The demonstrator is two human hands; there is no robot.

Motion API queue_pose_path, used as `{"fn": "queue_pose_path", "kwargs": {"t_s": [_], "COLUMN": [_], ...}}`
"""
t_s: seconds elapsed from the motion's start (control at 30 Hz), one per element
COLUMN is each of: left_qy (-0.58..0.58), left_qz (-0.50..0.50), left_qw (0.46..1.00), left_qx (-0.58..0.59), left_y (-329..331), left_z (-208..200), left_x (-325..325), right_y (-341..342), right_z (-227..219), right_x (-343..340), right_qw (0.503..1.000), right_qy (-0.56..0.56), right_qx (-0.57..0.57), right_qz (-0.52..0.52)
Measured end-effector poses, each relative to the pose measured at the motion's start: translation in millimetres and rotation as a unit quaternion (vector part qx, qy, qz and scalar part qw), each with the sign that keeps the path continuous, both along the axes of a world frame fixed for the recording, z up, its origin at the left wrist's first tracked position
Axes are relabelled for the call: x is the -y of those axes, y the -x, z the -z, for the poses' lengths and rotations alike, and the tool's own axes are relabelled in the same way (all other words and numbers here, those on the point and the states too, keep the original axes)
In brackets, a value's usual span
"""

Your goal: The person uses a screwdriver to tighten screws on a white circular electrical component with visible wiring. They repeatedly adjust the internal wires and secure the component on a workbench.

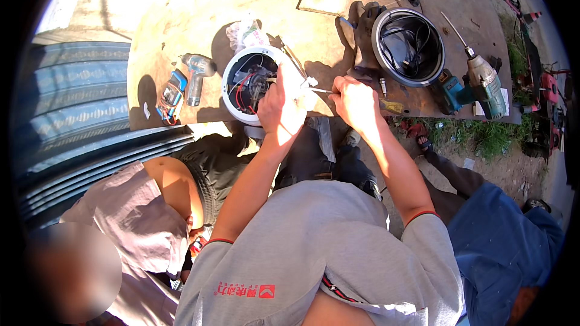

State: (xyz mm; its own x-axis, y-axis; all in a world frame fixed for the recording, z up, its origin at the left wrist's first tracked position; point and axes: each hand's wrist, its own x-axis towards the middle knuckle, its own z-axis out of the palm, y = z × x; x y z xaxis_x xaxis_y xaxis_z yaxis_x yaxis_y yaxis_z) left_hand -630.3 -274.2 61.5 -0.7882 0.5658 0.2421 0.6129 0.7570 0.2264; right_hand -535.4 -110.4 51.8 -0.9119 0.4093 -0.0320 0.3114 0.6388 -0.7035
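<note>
A white-rimmed round housing (226,81) with red and pale wires and dark parts inside sits near the table's front edge. My left hand (281,105) is at its right side, fingers closed around a small white piece (310,81); strong sunlight washes out the detail there. To the right, my right hand (356,102) pinches a thin metal rod (321,90), which looks like a tool shaft. The rod points left, its tip at the white piece. Whatever handle it has is hidden in my fingers.
A black round housing (379,54) with cables, dark gloves (365,33), a teal drill (483,81) with a long bit, and a smaller drill (196,78) lie on the wooden table (272,0). People are close on my left (142,205) and right (501,247).
</note>
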Motion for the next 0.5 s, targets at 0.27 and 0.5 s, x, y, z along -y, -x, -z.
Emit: {"fn": "queue_pose_path", "kwargs": {"t_s": [0.27, 0.5], "left_qy": [-0.021, -0.01], "left_qz": [-0.011, -0.035], "left_qw": [0.999, 0.998], "left_qx": [0.03, 0.06], "left_y": [-1.7, -2.2], "left_z": [-5.5, -10.0], "left_x": [-2.1, -4.7], "right_y": [-3.5, -9.1], "right_z": [5.7, 5.4], "right_x": [0.5, -8.1], "right_qw": [0.999, 0.993], "right_qy": [0.039, 0.113], "right_qx": [-0.02, 0.018], "right_qz": [0.015, 0.025]}}
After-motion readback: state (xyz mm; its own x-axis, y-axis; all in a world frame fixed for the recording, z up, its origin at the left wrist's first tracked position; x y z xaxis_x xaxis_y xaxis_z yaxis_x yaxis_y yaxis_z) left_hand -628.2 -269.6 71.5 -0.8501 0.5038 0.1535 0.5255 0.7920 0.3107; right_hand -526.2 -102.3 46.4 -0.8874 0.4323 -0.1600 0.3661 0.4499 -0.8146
